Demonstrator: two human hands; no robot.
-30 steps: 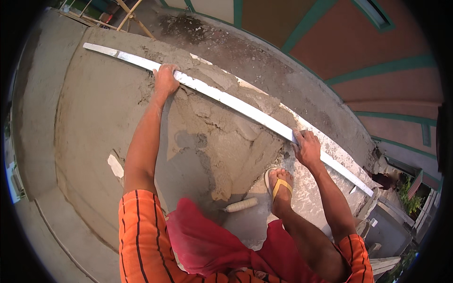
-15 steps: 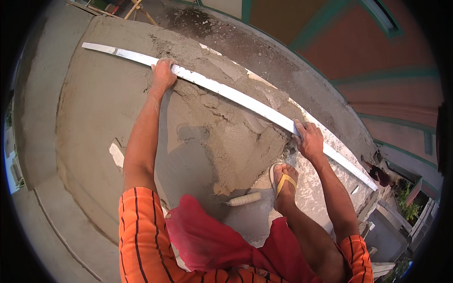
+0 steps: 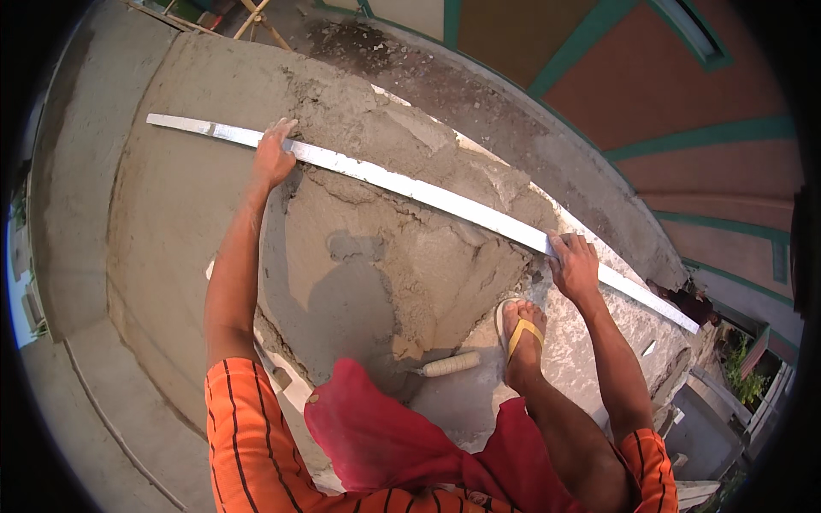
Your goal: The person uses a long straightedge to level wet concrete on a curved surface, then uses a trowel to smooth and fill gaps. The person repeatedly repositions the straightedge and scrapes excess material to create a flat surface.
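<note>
A long, light metal straightedge lies slantwise across the wet mortar, its left end farther away than its right. My left hand is wrapped round it left of its middle. Farther right, my right hand grips it near the pale, rough slab beside my sandalled foot. Lumpy mortar is heaped on both sides of the bar; smoother mortar stretches off to the left. A trowel with a wrapped, cream handle rests by my knee, its blade hardly visible in the mortar.
Along the far side, the slab's edge drops to a lower dirt strip. Beyond that rises a brown wall with green bands. Bamboo poles stand at the far left. Another person, partly hidden, is at the far right below.
The straightedge's left end has come nearer to me, and its right end has shifted slightly right. Both hands have moved with it, still holding on.
</note>
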